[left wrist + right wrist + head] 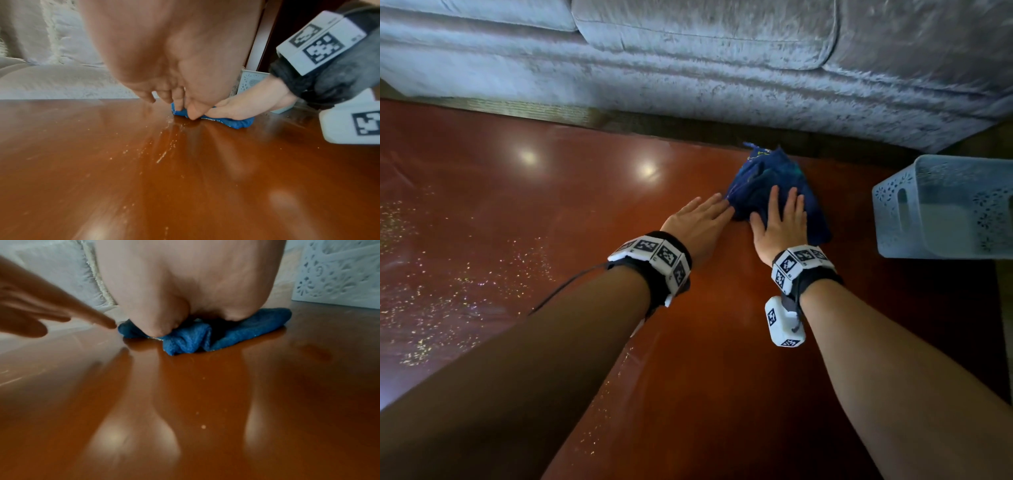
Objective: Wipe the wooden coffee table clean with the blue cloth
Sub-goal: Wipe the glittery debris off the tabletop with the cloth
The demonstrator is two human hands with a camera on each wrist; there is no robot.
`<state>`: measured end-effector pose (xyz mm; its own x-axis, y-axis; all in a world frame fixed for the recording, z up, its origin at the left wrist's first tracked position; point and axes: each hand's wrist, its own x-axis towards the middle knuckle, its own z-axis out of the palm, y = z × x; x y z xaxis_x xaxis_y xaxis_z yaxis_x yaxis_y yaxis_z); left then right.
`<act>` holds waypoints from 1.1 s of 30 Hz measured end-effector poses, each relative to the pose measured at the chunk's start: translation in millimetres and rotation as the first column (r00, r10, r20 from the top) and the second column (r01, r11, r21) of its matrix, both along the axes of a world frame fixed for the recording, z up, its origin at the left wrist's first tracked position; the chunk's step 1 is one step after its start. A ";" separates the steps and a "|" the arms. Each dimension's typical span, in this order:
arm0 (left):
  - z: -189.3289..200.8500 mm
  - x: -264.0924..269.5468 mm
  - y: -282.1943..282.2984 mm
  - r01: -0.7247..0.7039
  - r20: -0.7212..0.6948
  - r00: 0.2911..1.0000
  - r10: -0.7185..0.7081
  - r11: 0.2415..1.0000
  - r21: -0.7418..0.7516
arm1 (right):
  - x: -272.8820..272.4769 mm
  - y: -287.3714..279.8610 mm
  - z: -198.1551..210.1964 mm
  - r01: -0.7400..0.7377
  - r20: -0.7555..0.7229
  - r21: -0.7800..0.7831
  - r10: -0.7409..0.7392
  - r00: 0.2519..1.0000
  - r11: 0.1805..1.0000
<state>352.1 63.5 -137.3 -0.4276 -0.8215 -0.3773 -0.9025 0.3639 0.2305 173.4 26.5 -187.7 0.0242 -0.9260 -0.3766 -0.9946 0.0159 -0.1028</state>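
Observation:
The crumpled blue cloth (767, 174) lies on the glossy reddish wooden coffee table (551, 192) near its far edge. My right hand (782, 219) lies flat on the cloth's near part, fingers straight, pressing it down; the right wrist view shows the palm on the folded blue cloth (185, 339). My left hand (702, 219) lies open on the tabletop just left of the cloth, fingertips touching its edge. In the left wrist view the blue cloth (236, 122) peeks out beyond my left hand's fingers (179, 104). Crumbs (448, 274) speckle the table's left side.
A pale blue perforated plastic basket (941, 205) stands on the table's right end, close to the cloth. A grey velvet sofa (688, 61) runs along the far edge of the table. Fine crumbs (164, 154) also lie under my left wrist.

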 end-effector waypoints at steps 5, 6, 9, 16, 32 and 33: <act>-6.1 4.3 3.1 -0.031 0.015 0.999 0.032 0.998 -0.050 | 29.7 14.8 -1.4 -0.182 0.015 0.008 0.182 0.983 0.983; -7.1 8.9 5.7 -0.041 0.022 0.999 0.042 0.997 -0.068 | 37.6 20.4 -1.3 -0.259 0.024 0.019 0.258 0.966 0.966; -10.6 33.7 23.2 -0.061 0.079 0.995 0.066 0.996 -0.071 | 62.3 46.2 -4.4 -0.432 0.082 0.034 0.429 0.900 0.901; -4.2 101.1 106.4 -0.106 0.151 0.982 0.115 0.992 -0.061 | 113.4 140.5 -9.6 -0.614 0.150 -0.085 0.619 0.771 0.785; 10.5 186.2 284.0 -0.085 0.398 0.917 0.006 0.980 0.180 | 203.8 368.2 0.5 -0.633 0.287 0.008 0.605 0.743 0.774; 11.4 183.6 286.0 -0.088 0.408 0.913 0.005 0.979 0.185 | 202.6 364.7 1.1 -0.630 0.302 0.005 0.599 0.741 0.777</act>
